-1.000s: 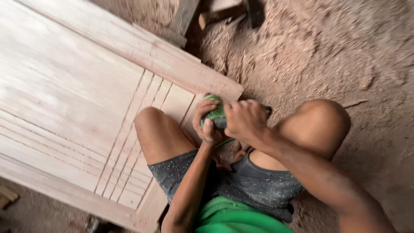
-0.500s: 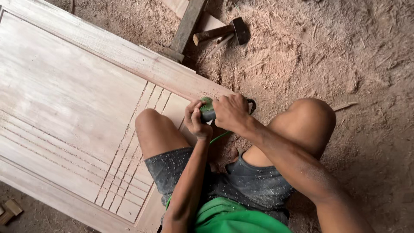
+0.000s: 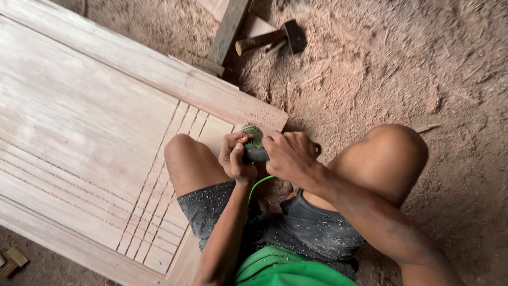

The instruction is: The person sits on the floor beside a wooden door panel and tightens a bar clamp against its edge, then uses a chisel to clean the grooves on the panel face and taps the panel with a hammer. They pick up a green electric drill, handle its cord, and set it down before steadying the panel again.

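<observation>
Green power tool (image 3: 254, 144) sits at the corner of the wooden door panel (image 3: 79, 122), between the person's knees, its green cord (image 3: 257, 186) curling down toward the lap. Left hand (image 3: 234, 157) wraps its fingers tight around the tool's near side; right hand (image 3: 288, 156) closes over the body from the other side. Sawdust floor (image 3: 402, 69) spreads all around, and a hammer (image 3: 272, 38) lies well apart beside a dark wooden plank (image 3: 226, 33)
</observation>
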